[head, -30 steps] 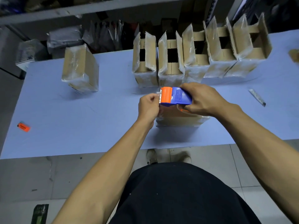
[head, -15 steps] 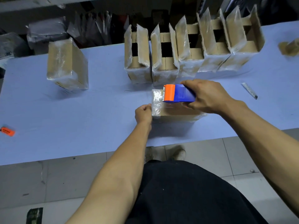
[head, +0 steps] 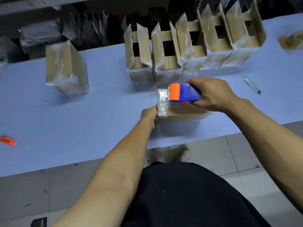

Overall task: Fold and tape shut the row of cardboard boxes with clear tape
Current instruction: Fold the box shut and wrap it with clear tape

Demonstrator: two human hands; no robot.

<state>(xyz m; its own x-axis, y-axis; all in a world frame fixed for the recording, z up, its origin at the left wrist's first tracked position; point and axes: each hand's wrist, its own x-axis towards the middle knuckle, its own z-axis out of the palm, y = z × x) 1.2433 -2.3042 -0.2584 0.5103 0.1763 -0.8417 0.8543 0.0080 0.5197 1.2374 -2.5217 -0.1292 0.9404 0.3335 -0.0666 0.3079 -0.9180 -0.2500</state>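
The box being sealed (head: 178, 110) lies on the near part of the tabletop (head: 82, 122), just in front of the person, its long axis running left to right. Its left end is already glossy with clear tape (head: 162, 102). The tape dispenser (head: 183, 92), blue with an orange head, sits on top of the box near that left end, head pointing left. The right hand (head: 213, 95) has its grip wrapped round the dispenser's body, fingers curled over the top and thumb underneath. The left hand (head: 150, 113) is at the box's left end, fingers curled against the taped corner; it seems to pin the tape there, though the fingertips are hidden behind the hand.

The coming move turns on this: the untaped length of the box runs rightward from the dispenser, toward the right wrist, so the pull would likely go along the long axis to the right while the left hand anchors the start.

Farther back, a row of open boxes (head: 193, 49) stands side by side with flaps upright, not yet folded. One closed box (head: 65, 68) stands alone at far left. A small orange object (head: 7, 141) lies at the near left edge, and a slim utility knife (head: 251, 86) lies to the right of the hands
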